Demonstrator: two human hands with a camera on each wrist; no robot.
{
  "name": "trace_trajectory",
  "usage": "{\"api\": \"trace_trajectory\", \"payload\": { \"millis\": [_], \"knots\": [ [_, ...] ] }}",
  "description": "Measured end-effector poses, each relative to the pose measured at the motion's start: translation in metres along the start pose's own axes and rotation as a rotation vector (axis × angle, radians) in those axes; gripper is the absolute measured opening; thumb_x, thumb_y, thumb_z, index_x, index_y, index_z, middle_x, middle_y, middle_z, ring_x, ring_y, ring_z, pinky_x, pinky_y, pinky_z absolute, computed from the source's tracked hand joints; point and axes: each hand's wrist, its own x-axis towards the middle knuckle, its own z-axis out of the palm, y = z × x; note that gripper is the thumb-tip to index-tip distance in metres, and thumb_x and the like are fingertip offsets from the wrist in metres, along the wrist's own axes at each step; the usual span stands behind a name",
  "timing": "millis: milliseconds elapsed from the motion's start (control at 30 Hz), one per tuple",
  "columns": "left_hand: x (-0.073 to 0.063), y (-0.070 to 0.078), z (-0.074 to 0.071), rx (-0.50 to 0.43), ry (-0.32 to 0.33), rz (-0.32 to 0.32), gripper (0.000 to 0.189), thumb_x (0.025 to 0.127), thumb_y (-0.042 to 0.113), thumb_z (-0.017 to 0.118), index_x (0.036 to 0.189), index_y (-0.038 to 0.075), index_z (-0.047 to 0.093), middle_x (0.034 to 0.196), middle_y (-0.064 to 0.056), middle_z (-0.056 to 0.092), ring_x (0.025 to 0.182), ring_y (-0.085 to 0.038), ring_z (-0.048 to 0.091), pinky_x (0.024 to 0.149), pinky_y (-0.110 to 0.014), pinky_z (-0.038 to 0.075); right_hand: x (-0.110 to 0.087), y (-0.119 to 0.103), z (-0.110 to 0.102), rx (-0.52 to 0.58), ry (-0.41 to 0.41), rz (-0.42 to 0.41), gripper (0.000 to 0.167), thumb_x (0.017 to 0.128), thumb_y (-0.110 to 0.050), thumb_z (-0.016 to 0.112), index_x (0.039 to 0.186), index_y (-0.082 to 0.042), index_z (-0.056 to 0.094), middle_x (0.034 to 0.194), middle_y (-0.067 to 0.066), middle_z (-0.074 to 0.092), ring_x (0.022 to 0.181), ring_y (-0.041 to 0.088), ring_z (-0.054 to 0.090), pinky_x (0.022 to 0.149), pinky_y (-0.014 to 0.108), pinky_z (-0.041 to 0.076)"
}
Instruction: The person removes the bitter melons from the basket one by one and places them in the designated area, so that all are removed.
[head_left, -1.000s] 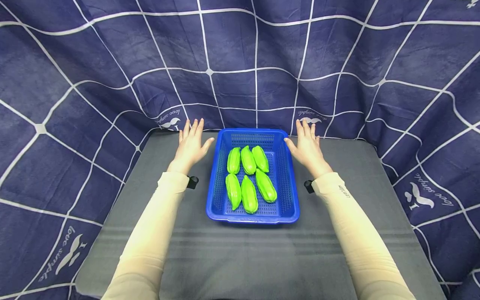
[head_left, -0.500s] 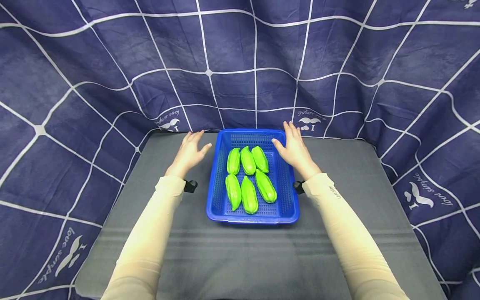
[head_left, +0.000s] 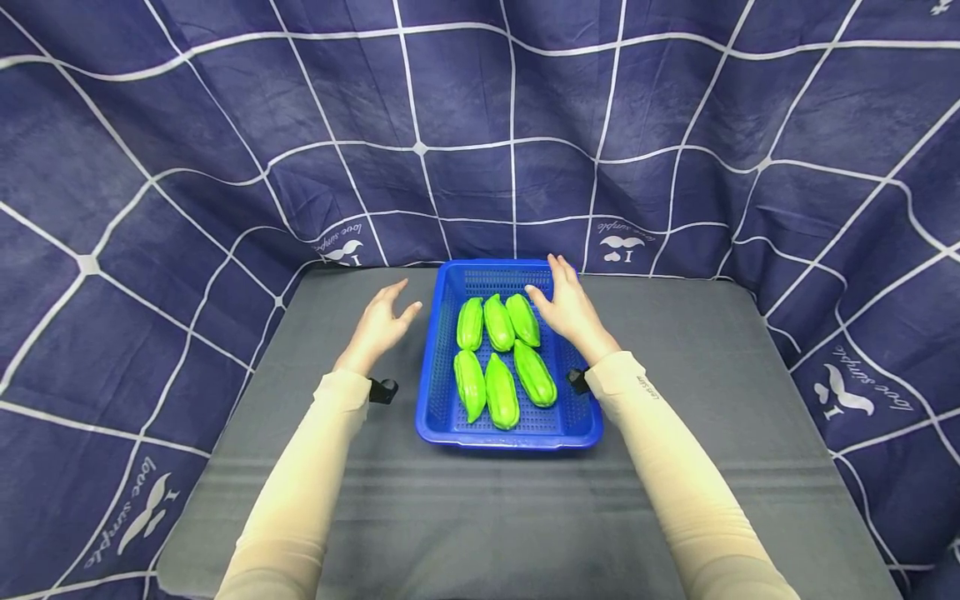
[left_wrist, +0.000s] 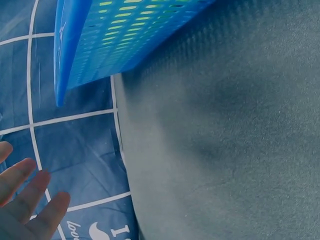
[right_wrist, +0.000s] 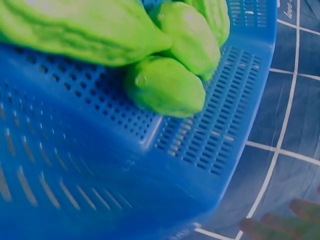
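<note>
A blue plastic basket (head_left: 480, 440) with slotted walls stands on the grey table, holding several bright green, long, ridged vegetables (head_left: 502, 396) in two rows. Up close in the right wrist view, one green vegetable (right_wrist: 167, 87) lies by the basket's far wall. My right hand (head_left: 573, 317) hovers over the basket's right side, fingers extended and thumb spread, holding nothing. To the left of the basket, my left hand (head_left: 375, 329) hangs above the table, fingers loosely bent and apart from the rim. Only the fingers (left_wrist: 47, 212) of that hand show in its wrist view.
The grey table (head_left: 465, 517) extends on both sides of the basket and in front of it. A dark blue curtain (head_left: 465, 183) with white grid lines closes off the back and sides. Each wrist carries a small black camera (head_left: 384, 390).
My right hand has moved left, from beside the basket to over its right side. My left hand has lowered slightly, its fingers bending more. The basket and green vegetables stay in place.
</note>
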Motion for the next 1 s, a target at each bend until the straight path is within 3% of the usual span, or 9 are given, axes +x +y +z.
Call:
{"api": "trace_trajectory", "payload": {
  "millis": [333, 733, 1000],
  "knots": [
    [-0.008, 0.001, 0.011, -0.058, -0.030, -0.030, 0.060, 0.099, 0.032, 0.057, 0.151, 0.007, 0.038, 0.148, -0.020, 0.044, 0.126, -0.036, 0.052, 0.102, -0.051, 0.043, 0.003, 0.004, 0.020, 0.026, -0.020, 0.080, 0.072, 0.099, -0.038, 0.053, 0.155, -0.003, 0.023, 0.160, 0.023, 0.022, 0.145, 0.040, 0.030, 0.117, 0.051, 0.027],
    [-0.019, 0.003, 0.029, -0.125, -0.082, -0.026, 0.061, 0.100, 0.030, 0.056, 0.151, 0.003, 0.036, 0.146, -0.022, 0.045, 0.123, -0.037, 0.058, 0.098, -0.049, 0.049, 0.004, 0.009, 0.043, 0.064, -0.109, 0.201, 0.073, 0.096, -0.032, 0.057, 0.153, 0.001, 0.026, 0.156, 0.026, 0.027, 0.144, 0.040, 0.031, 0.117, 0.049, 0.027],
    [-0.023, 0.003, 0.041, -0.127, -0.066, -0.031, 0.059, 0.098, 0.027, 0.059, 0.148, 0.001, 0.040, 0.133, -0.022, 0.056, 0.106, -0.034, 0.066, 0.091, -0.047, 0.051, 0.005, 0.017, 0.053, 0.058, -0.140, 0.259, 0.071, 0.095, -0.031, 0.059, 0.151, 0.003, 0.030, 0.151, 0.028, 0.036, 0.140, 0.040, 0.037, 0.115, 0.049, 0.031]
  ]
}}
